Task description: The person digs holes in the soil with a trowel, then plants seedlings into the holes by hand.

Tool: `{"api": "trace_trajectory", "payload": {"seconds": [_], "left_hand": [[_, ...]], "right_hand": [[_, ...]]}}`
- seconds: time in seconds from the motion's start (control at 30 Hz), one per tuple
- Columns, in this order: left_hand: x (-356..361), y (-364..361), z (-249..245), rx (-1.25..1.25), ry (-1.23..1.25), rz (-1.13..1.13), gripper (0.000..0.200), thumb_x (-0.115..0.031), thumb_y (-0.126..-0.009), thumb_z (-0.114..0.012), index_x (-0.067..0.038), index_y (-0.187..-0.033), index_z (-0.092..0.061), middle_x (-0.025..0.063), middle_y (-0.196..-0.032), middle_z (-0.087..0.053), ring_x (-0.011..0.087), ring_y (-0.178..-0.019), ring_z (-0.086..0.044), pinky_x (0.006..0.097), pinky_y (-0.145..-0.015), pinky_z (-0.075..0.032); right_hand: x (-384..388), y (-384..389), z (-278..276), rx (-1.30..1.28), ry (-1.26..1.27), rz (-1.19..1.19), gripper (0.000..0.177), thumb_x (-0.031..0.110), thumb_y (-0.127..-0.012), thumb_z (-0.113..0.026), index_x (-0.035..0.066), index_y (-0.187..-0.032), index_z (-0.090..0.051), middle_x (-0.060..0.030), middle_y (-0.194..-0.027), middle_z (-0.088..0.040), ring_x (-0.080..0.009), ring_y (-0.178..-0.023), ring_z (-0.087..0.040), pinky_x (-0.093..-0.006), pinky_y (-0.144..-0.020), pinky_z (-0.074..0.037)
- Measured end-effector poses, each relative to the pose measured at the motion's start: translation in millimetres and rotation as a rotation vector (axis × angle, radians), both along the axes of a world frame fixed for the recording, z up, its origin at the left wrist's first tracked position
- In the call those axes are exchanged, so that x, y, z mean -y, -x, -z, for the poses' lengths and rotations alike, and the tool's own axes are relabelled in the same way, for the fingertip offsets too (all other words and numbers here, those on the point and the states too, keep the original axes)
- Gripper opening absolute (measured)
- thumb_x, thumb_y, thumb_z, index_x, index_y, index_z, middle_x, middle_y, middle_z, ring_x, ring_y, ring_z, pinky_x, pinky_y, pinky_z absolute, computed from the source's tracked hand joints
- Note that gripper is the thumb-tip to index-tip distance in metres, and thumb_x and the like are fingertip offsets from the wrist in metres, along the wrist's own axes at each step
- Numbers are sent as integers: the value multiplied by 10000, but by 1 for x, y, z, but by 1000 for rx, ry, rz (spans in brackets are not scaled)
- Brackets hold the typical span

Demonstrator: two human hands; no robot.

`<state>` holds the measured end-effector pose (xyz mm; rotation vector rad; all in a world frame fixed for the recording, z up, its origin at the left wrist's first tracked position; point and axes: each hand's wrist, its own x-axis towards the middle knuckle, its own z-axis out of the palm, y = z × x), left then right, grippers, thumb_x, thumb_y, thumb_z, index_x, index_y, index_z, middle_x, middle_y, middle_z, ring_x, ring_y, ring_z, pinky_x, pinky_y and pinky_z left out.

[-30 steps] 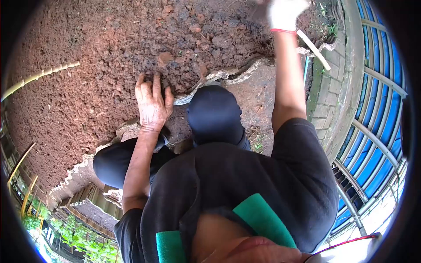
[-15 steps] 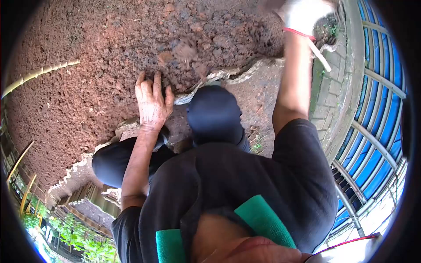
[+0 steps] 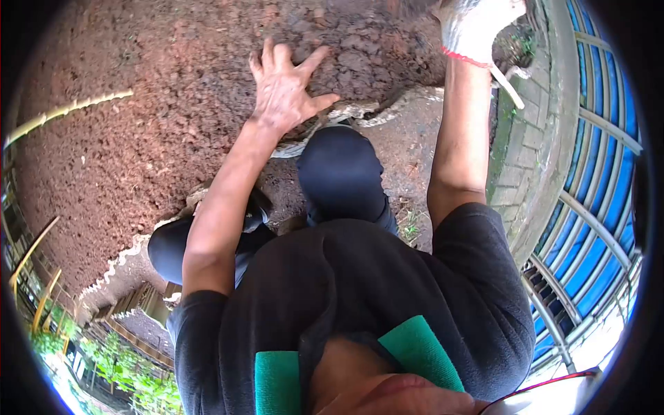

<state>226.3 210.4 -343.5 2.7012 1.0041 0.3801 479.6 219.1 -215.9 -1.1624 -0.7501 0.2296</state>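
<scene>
I have the bare left hand [image 3: 282, 97] spread wide over the brown soil [image 3: 173, 138], perhaps for balance. The right hand [image 3: 476, 29], white-gloved, meets the view's top edge; I can't tell what it grips. A pale stick [image 3: 509, 87] shows beside its wrist. Wavy edging [image 3: 290, 148] contains the soil, presumably against spilling.

Mossy brick paving [image 3: 513, 174], a grey kerb [image 3: 563, 104], blue sheeting [image 3: 624, 181] behind pale bars [image 3: 610, 131], leafy green plants [image 3: 121, 366], bright daylight
</scene>
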Motion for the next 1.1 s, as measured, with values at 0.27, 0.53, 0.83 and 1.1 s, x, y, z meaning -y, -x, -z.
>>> {"api": "trace_trajectory", "payload": {"seconds": [0.27, 0.53, 0.83, 1.1], "left_hand": [[-42, 32, 22, -59, 71, -25, 574, -245, -764, -806, -151, -1309, -653, 202, -1253, -467, 342, -1087, -562, 491, -916, -559], [-88, 78, -12, 149, 113, -395, 414, -403, -983, -612, -19, -1117, -691, 265, -1073, -687, 441, -913, -689, 463, -865, -571], [19, 87, 11, 91, 64, -497, 740, -525, -753, -790, -260, -1409, -573, 257, -1180, -477, 469, -1214, -485, 601, -1128, -315], [-44, 59, 37, 120, 132, 18, 668, -531, -813, -759, -120, -1328, -655, 223, -1212, -489, 420, -1292, -430, 583, -1082, -397]], "right_hand": [[-9, 92, 86, -237, 0, -231, 88, 27, -816, -744, 54, -875, -684, 5, -739, -669, -115, -677, -618, -276, -641, -508], [5, 96, -3, 36, -217, -252, 131, 74, -892, -679, -43, -951, -691, -98, -940, -715, -164, -773, -674, -270, -708, -519], [61, 65, -3, -517, -244, -457, 422, 309, -935, -608, -29, -1181, -664, -203, -1212, -678, -340, -1050, -694, -449, -814, -599], [62, 100, 31, -329, 52, -136, 297, 235, -902, -669, 13, -1096, -702, -152, -1053, -710, -293, -952, -708, -540, -702, -617]]}}
